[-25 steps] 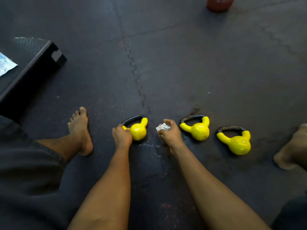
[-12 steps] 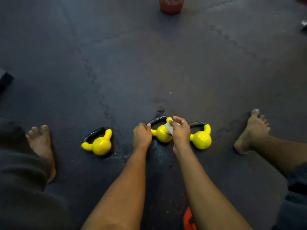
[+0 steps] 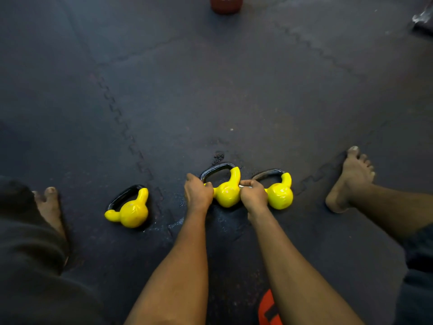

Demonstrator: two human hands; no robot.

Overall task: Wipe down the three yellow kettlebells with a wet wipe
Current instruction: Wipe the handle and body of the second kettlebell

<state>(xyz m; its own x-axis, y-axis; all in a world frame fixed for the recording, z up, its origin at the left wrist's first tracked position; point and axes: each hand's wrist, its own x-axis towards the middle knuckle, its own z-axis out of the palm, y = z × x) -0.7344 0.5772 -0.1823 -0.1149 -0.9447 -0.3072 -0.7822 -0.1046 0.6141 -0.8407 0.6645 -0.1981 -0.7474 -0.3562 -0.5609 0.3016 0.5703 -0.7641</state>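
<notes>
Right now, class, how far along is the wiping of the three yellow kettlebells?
Possibly done: left yellow kettlebell, set apart, untouched. In hand: left hand steadies the middle yellow kettlebell; right hand presses the white wet wipe on it. Left: right yellow kettlebell.

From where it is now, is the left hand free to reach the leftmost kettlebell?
Probably yes. The left hand rests on the middle kettlebell, and only bare mat lies between it and the left kettlebell, which nothing touches.
</notes>
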